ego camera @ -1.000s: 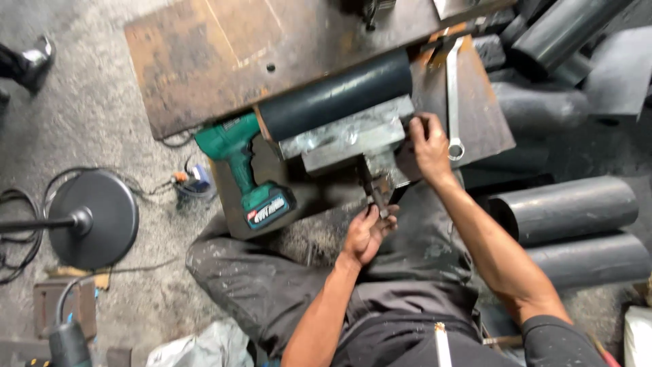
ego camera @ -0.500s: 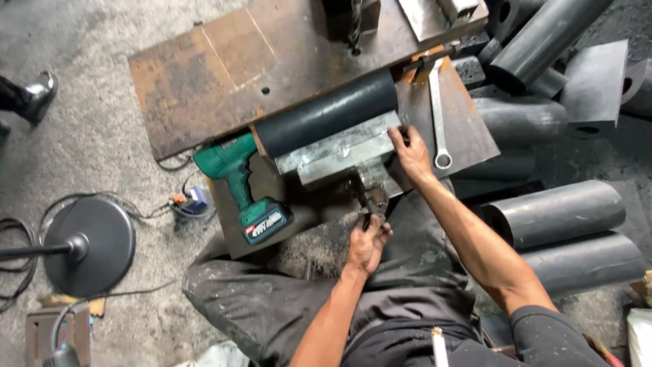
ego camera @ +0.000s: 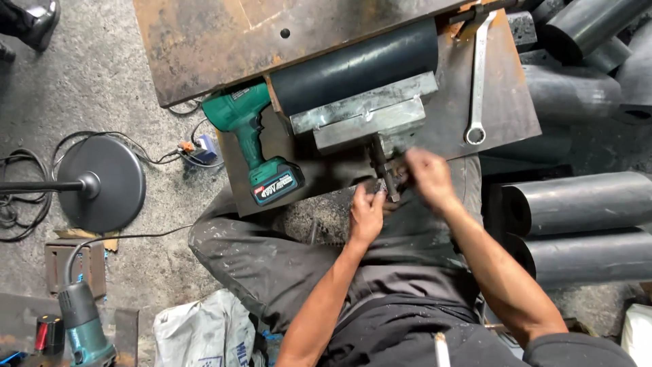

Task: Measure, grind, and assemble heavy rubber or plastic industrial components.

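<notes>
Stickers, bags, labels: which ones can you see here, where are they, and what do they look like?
Label on the green cordless drill's battery: left of the person's left hand, on the rusty plate; a black patch with white and red print.
Printed sack: on the floor at the bottom, beside the person's knee; crumpled, white-grey with dark blue lettering.
White bag corner: bottom right edge; mostly cut off, print not visible.
No screens or signs.

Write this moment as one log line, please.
left hand: at bolt | right hand: at bolt | nearby: green drill, wrench
</notes>
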